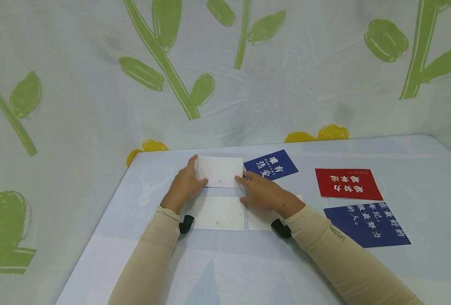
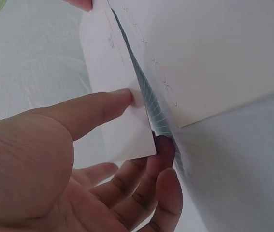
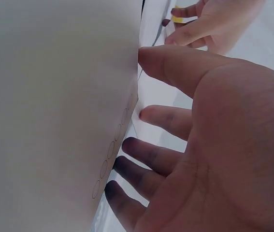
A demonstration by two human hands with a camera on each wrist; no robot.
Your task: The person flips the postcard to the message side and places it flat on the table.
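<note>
One pinch: I see the left hand [image 1: 182, 183] holding the left end of a white rectangular paper card [image 1: 220, 169], thumb flat on its face and fingers beneath, as the left wrist view shows.
Right grip: the right hand [image 1: 267, 192] is at the card's right edge with fingers spread and fairly straight; from my feeds I cannot tell whether it pinches.
Held card: it sits between the two hands, toward the far side of the table, with a small printed mark by its near edge.
Nearer row: I find a second white rectangular card [image 1: 218, 215] just below the held one, and beside it a third white card [image 1: 261, 221], partly covered by the right hand and wrist.
Coloured cards: a tilted dark-blue card with white characters [image 1: 272, 164] is just right of the held card; farther right lie a red card with white characters [image 1: 349, 184] and, nearer me, a larger dark-blue lettered card [image 1: 368, 226].
Arms: beige sleeves [image 1: 149, 262], a black device [image 1: 186, 224] at the left wrist, another at the right.
Surroundings: pale table [image 1: 248, 275], whitish backdrop [image 1: 286, 97] with green leaves and yellow shapes.
</note>
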